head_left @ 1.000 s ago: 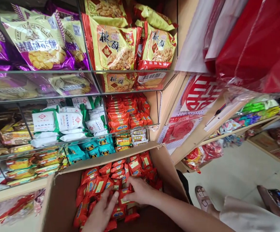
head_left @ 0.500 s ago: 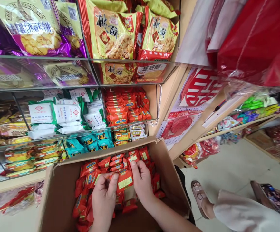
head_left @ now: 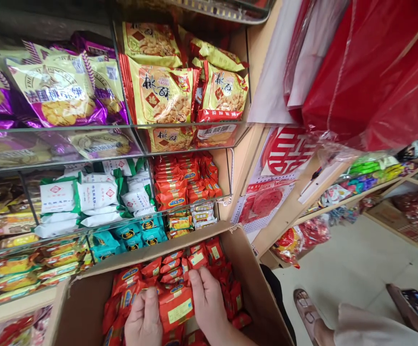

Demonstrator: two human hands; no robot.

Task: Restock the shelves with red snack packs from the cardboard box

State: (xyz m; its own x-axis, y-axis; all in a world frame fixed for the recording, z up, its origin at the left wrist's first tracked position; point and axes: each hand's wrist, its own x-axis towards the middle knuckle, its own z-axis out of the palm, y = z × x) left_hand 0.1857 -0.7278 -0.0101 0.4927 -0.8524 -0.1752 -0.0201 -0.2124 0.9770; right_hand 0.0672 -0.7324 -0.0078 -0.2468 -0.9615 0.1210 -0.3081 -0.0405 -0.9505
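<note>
Between my two hands I hold a red snack packet (head_left: 176, 307) with a pale yellow label facing up. My left hand (head_left: 144, 315) pinches its left end with thumb and fingers. At the other end, my right hand (head_left: 209, 302) grips the packet the same way. Below them is an open cardboard box (head_left: 81, 307), part filled with many similar red packets (head_left: 125, 279). The packets under my hands are partly hidden.
Behind the box stands a glass-fronted shelf (head_left: 57, 163) of bagged snacks, with red packets (head_left: 171, 190) in one compartment. Red plastic bags (head_left: 367, 72) hang at upper right. Another person's sandalled foot (head_left: 310, 315) is on the floor at right.
The view has tilted up, so the shelves, box and hands sit lower in the picture. Both hands keep hold of the red packet, which now shows more of its front.
</note>
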